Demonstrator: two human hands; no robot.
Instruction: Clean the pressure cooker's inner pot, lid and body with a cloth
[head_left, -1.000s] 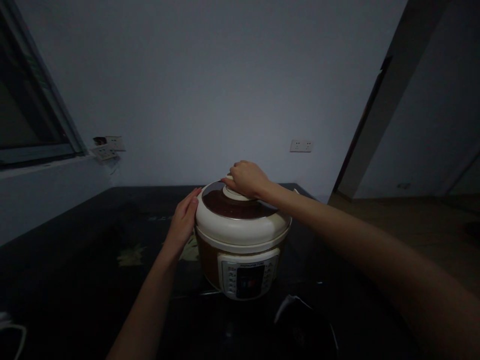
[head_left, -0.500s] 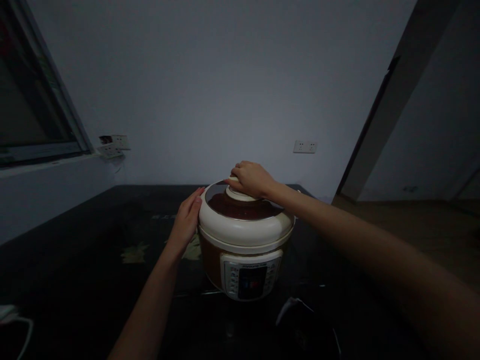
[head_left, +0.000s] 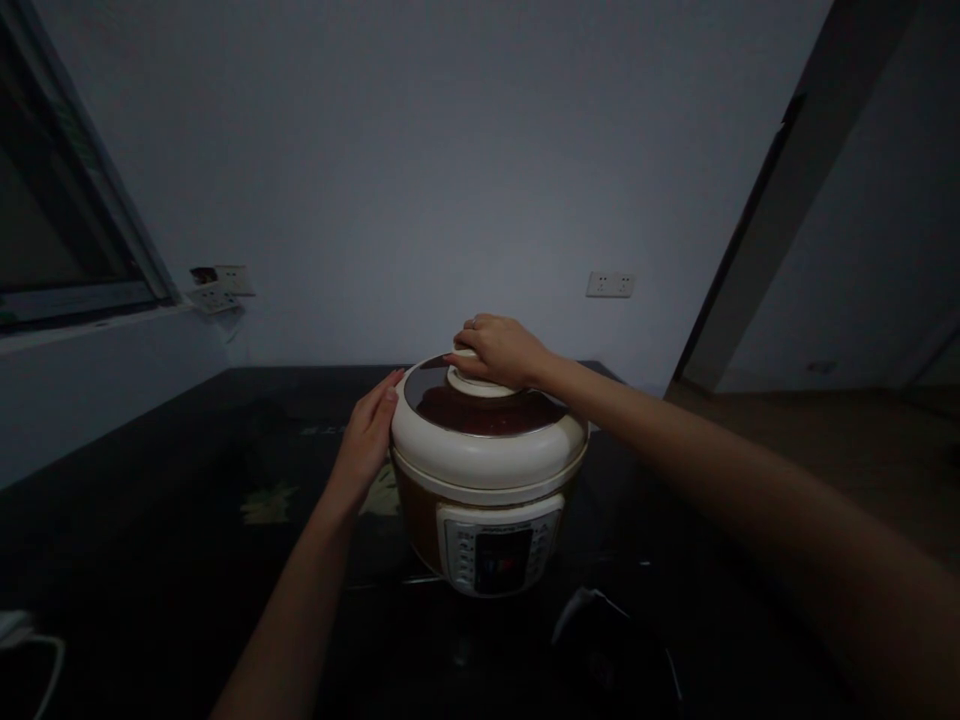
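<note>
An electric pressure cooker (head_left: 420, 525) with a brown body, a white front panel and a dark display stands on the black table. Its cream lid (head_left: 480, 455) has a dark glossy top and is seated on the body. My right hand (head_left: 499, 352) is closed around the lid's cream knob (head_left: 480, 386), reaching across from the right; the fingers hide most of that knob. Against the left side of the lid rests my left hand (head_left: 369, 425), its fingers stretched out along the rim.
Near the front of the black table (head_left: 187, 560) lies a dark item with a pale edge (head_left: 576, 612), hard to make out. A white cable (head_left: 56, 665) shows at the lower left. Wall sockets (head_left: 610, 285) sit behind, and a window (head_left: 67, 200) is at left.
The cooker's lid and my right hand on its knob have shifted very slightly to the left. My left hand has moved along with the lid's side, still touching it.
</note>
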